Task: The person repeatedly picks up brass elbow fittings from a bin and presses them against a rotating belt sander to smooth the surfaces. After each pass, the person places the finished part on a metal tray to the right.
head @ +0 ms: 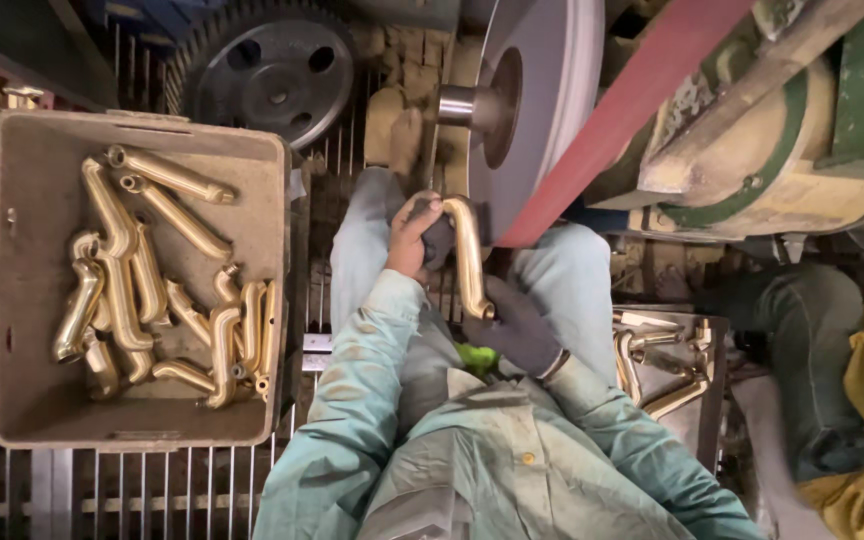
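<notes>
At wheel (527,110), two hands, one brass pipe (468,255)

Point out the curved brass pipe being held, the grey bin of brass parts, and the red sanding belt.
curved brass pipe (468,255), head view, mid-shaft.
grey bin (22,270), head view, bare left floor.
red sanding belt (632,105), head view, belt middle.
</notes>
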